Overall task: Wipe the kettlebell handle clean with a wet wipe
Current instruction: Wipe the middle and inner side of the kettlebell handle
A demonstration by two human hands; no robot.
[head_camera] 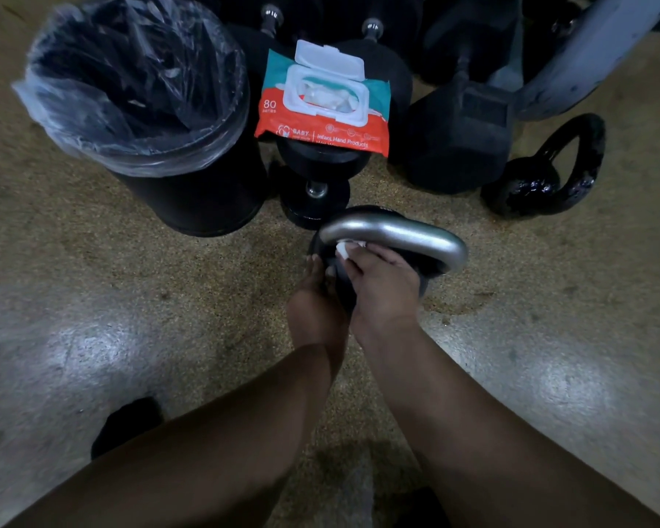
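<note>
Head view, wet wipe [344, 250] mostly hidden, right hand [378, 283]

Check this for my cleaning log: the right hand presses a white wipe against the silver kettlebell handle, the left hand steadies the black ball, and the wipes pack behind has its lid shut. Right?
Not quite. The head view shows the wipes pack with its lid flipped open. The rest holds: right hand, wipe, handle, left hand.

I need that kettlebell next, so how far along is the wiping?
Done: pack open, wipe out. In hand: right hand presses the wipe under the silver handle while the left hand steadies the bell. Left: the rest of the handle, then binning the wipe in the bin.
</note>
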